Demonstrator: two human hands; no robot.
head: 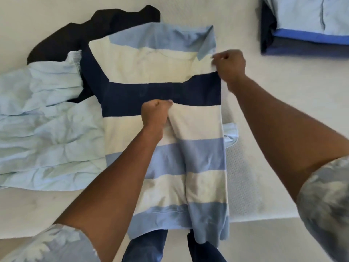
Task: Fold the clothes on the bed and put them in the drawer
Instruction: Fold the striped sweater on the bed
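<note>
Folding partway: left grip (155, 112) and right grip (229, 66) pinch striped shirt (151, 59) (folded stack (306, 35) toward bed's (264, 110) far right edge); pale garment (47, 120), black garment (85, 33) wait.

Two legs in dark blue trousers (146, 247) show at the bottom centre, seen from above and standing close against the near edge of the bed (264, 114); the left leg looks a slightly lighter blue than the right one, which lies in shadow. A short left sleeve (56, 244) fills the lower left corner, pale grey-blue with a whitish leaf-like print. The right sleeve (324, 203), of the same printed cloth, sits at the lower right edge. A strip of tan floor (11, 246) shows at the bottom left, just below the bed's edge and beside the left sleeve.
</note>
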